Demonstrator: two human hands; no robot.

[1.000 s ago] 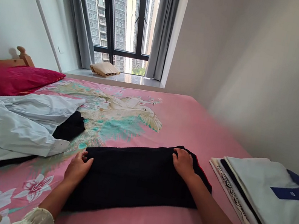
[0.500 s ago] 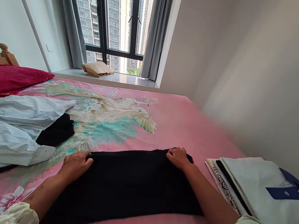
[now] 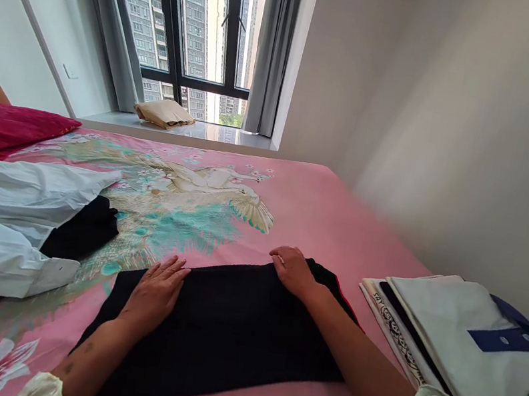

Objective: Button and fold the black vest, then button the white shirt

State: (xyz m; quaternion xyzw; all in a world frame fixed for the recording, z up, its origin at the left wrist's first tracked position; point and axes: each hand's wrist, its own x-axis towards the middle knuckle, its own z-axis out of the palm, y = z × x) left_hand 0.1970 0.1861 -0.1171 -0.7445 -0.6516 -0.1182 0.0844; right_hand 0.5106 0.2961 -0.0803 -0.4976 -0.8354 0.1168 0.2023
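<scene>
A folded black garment [image 3: 242,329] with a thin red edge at its right end lies across the near part of the bed. My left hand [image 3: 155,291] rests palm down on its left part, fingers stretched toward the far edge. On the far edge, right of the middle, lies my right hand [image 3: 293,272], its fingers extended to the left over the cloth. Neither hand grips the fabric. What kind of garment it is cannot be made out.
To the right is a stack of folded shirts, a white polo shirt [image 3: 462,353] with a navy collar on top. At left, a white long-sleeved shirt [image 3: 2,215] lies over black clothing [image 3: 84,229]. A red pillow [image 3: 2,130] sits behind. The bed [image 3: 322,214] meets the wall.
My left hand has let go of the far edge and slid right, flattening onto the cloth. My right hand has moved left along the edge, uncovering the garment's right corner. The view has shifted slightly.
</scene>
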